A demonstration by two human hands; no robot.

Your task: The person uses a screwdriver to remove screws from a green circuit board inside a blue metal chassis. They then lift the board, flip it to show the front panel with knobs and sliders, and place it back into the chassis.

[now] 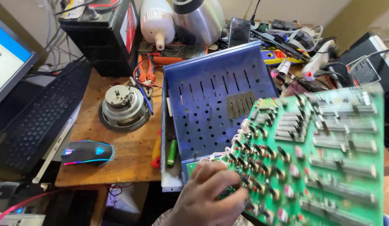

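Observation:
My left hand (pixel 207 194) comes up from the bottom edge and grips the lower left edge of a large green circuit board (pixel 328 167). The board is tilted and blurred, and it carries rows of sliders and several small knobs. White wires (pixel 236 140) run along its left edge. Behind it lies a blue metal chassis panel (pixel 211 104) with slots and round holes, propped at an angle on the wooden table (pixel 131 155). My right hand is out of view.
A round metal motor (pixel 124 106), a lit computer mouse (pixel 88 152), a black keyboard (pixel 39 117) and a monitor (pixel 8 62) sit to the left. A black battery (pixel 100 33), a kettle (pixel 198 19), a phone (pixel 239 31), cables and hand tools crowd the back.

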